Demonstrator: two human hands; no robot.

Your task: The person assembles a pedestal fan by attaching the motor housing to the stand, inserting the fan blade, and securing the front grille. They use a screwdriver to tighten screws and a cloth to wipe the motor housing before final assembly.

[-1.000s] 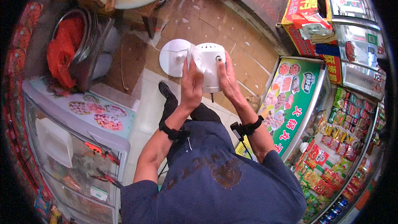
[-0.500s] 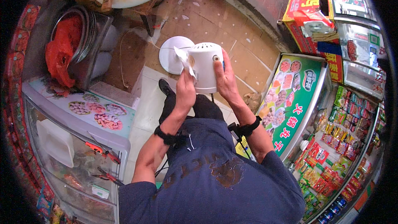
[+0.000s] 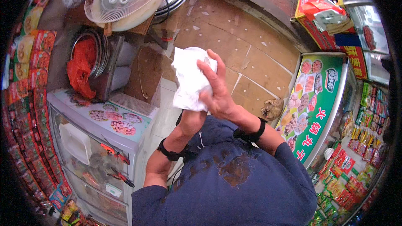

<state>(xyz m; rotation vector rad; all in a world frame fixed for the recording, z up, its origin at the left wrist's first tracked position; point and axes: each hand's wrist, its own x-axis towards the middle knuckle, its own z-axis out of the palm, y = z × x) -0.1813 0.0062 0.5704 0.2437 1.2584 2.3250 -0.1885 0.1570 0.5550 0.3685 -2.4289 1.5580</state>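
Observation:
A crumpled white tissue [image 3: 186, 79], which could be a thin cloth, is spread out in front of my body. My right hand [image 3: 222, 90] grips its right side, fingers curled over the upper edge and thumb lower down. Beneath it is my left hand [image 3: 193, 121], its fingers hidden by the white sheet, so their hold does not show. A pale rounded edge [image 3: 194, 49] peeks out behind the top; it may be part of the white vented housing, otherwise out of sight.
A wide fan grille [image 3: 125, 0] lies upper left, above metal trays [image 3: 100, 54] with a red plastic bag [image 3: 83, 67]. Freezers [image 3: 104, 121] [image 3: 314, 109] flank me. A cat [image 3: 272, 109] is on the tiled floor. Packaged snacks [image 3: 343, 175] fill the lower right.
The white vented housing, earlier held between both hands, is now mostly or fully hidden. The tissue has spread out, my right hand has moved onto it, and my left hand has dropped lower.

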